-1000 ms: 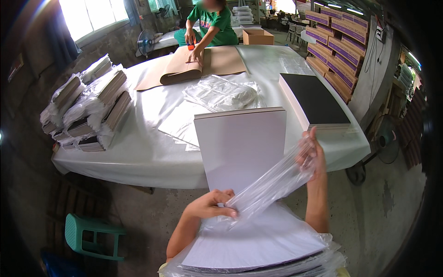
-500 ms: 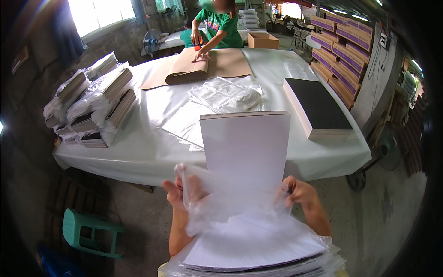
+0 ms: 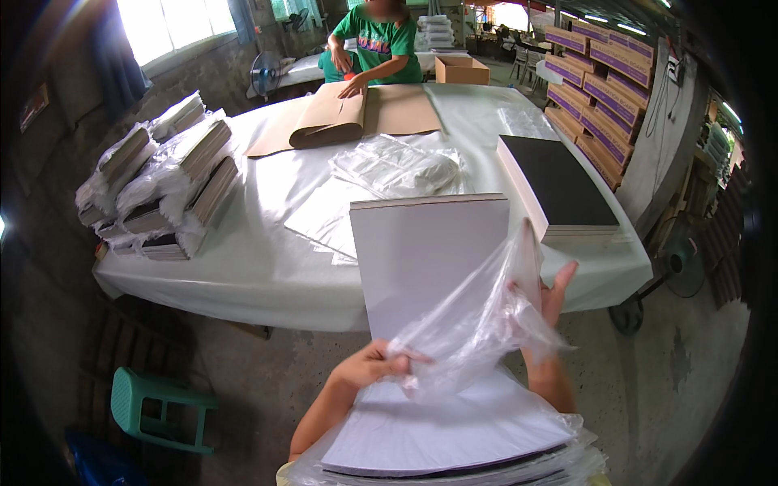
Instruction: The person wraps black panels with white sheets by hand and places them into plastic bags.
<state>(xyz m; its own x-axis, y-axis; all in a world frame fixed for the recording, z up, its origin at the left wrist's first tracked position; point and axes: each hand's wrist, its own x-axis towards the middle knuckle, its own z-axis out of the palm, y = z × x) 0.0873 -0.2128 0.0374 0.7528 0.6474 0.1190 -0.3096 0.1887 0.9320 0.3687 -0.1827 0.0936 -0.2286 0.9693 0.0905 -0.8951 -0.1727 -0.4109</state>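
Observation:
A clear plastic bag [image 3: 470,324] stretches between my two hands. My left hand [image 3: 373,366] is closed on its lower left edge. My right hand [image 3: 553,304] is at the bag's right side, fingers stretched upward and apart, partly behind or inside the film; the film blurs them. Behind the bag, a thick white board stack [image 3: 429,243] stands upright against the table's near edge, its lower part covered by the bag. Below my hands, close to my body, lies a pile of white boards [image 3: 454,425] with plastic film around its edges.
On the white-covered table [image 3: 267,279] lie loose plastic bags [image 3: 397,166], a black-topped board stack [image 3: 559,182] and wrapped bundles [image 3: 174,174]. Across it, a person in green [image 3: 381,49] handles brown cardboard [image 3: 324,121]. A green stool [image 3: 162,397] stands lower left; cartons [image 3: 600,97] are piled right.
My left hand has moved right and down, and my right hand has risen with fingers extended. The bag now stretches up to the right across the upright stack. The other person's hands shifted slightly.

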